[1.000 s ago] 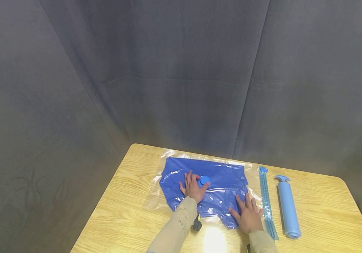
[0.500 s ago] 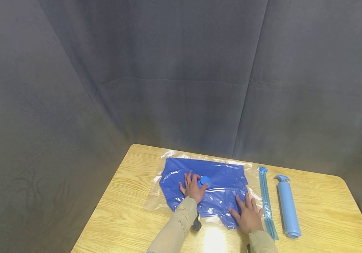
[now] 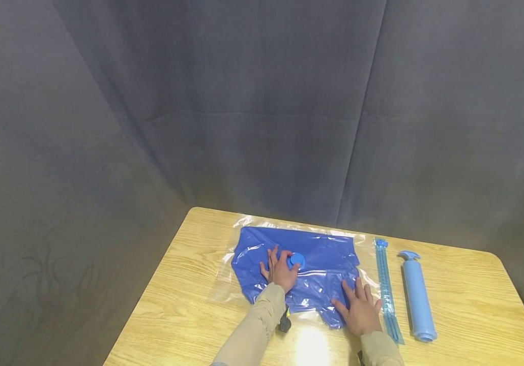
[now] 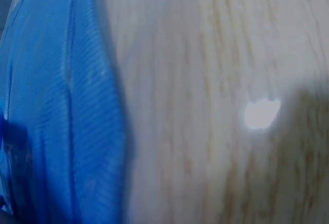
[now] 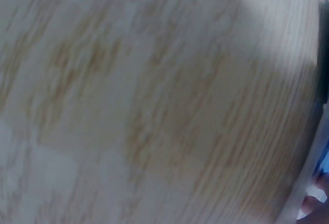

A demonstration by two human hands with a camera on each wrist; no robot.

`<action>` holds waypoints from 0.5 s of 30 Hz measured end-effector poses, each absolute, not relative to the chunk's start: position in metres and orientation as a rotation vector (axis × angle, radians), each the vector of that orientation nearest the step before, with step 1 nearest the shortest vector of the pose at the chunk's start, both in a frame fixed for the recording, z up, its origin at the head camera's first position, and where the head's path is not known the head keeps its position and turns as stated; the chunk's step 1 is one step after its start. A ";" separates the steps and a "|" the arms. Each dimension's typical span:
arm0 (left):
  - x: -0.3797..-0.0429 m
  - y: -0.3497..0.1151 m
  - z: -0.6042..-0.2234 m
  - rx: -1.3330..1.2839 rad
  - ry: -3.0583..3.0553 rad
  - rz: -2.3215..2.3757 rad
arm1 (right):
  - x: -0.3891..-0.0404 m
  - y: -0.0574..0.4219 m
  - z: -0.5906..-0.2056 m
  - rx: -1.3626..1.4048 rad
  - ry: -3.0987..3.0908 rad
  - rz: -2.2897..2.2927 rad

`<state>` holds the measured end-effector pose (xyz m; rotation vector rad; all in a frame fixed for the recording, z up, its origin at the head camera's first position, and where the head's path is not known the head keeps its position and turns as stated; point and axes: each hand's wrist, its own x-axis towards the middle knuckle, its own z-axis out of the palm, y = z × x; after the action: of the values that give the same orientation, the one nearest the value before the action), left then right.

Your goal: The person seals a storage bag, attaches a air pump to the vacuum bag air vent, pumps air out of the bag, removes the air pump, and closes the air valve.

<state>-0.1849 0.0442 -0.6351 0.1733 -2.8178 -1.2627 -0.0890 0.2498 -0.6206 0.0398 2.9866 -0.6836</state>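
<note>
A clear vacuum storage bag (image 3: 225, 277) lies flat on the table, with folded blue fabric (image 3: 271, 236) inside. On its upper face is a round blue valve cap (image 3: 297, 260). My left hand (image 3: 282, 272) rests on the bag, thumb and index finger pinching the cap's near-left edge while the other fingers spread over the film. To the right, my right hand (image 3: 360, 311) presses on the bag's near right part with fingers spread. In the left wrist view only the blue fabric (image 4: 92, 111) shows, not the hand. Fingertips (image 5: 311, 203) appear at the right wrist view's lower right.
The bag's teal zip strip (image 3: 386, 290), with a blue slider (image 3: 381, 243) at its far end, runs along the right. Beyond it lies a light blue hand pump (image 3: 417, 300) with a T-handle. Grey curtains (image 3: 262, 112) stand behind the wooden table (image 3: 170, 300).
My left thumb has shifted slightly leftward along the cap's edge. The right hand stays on the bag. The head view has tilted very slightly.
</note>
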 end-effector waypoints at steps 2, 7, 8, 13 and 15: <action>-0.185 0.044 -0.634 0.173 -2.818 -1.274 | -0.089 0.250 -0.621 0.034 2.993 -0.687; -0.185 0.044 -0.635 0.167 -2.822 -1.269 | -0.089 0.250 -0.621 0.034 2.970 -0.673; -0.186 0.044 -0.635 0.168 -2.828 -1.262 | -0.089 0.251 -0.621 0.035 2.967 -0.670; -0.185 0.043 -0.634 0.161 -2.834 -1.255 | -0.090 0.251 -0.622 0.040 2.957 -0.661; -0.185 0.043 -0.634 0.160 -2.831 -1.262 | -0.090 0.251 -0.623 0.042 2.957 -0.660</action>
<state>-0.1850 0.0427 -0.6339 0.1596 -2.8308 -1.2615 -0.0899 0.2513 -0.6229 0.0419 2.9568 -0.6603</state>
